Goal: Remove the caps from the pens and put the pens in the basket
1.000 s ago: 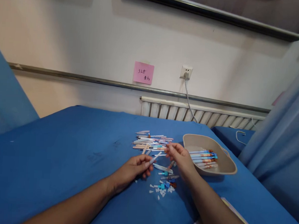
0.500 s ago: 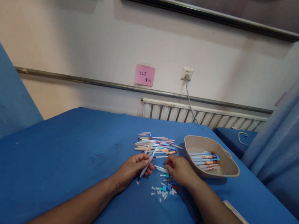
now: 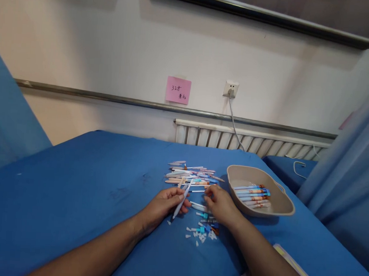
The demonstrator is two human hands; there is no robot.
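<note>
My left hand [image 3: 170, 202] is closed around a pale grey-lavender pen barrel [image 3: 179, 205], held at a slant with a thin white stick rising from its upper end. Beside the pile of loose pen parts [image 3: 191, 178], my right hand [image 3: 220, 202] is bent, its thumb and forefinger apart and nothing visible between them. Its fingertips are near an orange piece at the pile's edge. Below that hand lie small white tips [image 3: 202, 237] and turquoise, blue and brown clip pieces [image 3: 201, 229]. A few white and pale barrels lie between the hands.
A beige bin [image 3: 284, 203] with several assembled pens [image 3: 252, 195] stands to the right. Blue cloth [image 3: 92, 182] covers the table. A yellow-edged item [image 3: 285, 256] lies under my right forearm. Behind are a radiator [image 3: 215, 136] and a plugged socket [image 3: 230, 89].
My right hand has moved a little away from me, towards the pile, and its thumb and forefinger have parted. My left hand keeps the barrel at nearly the same place.
</note>
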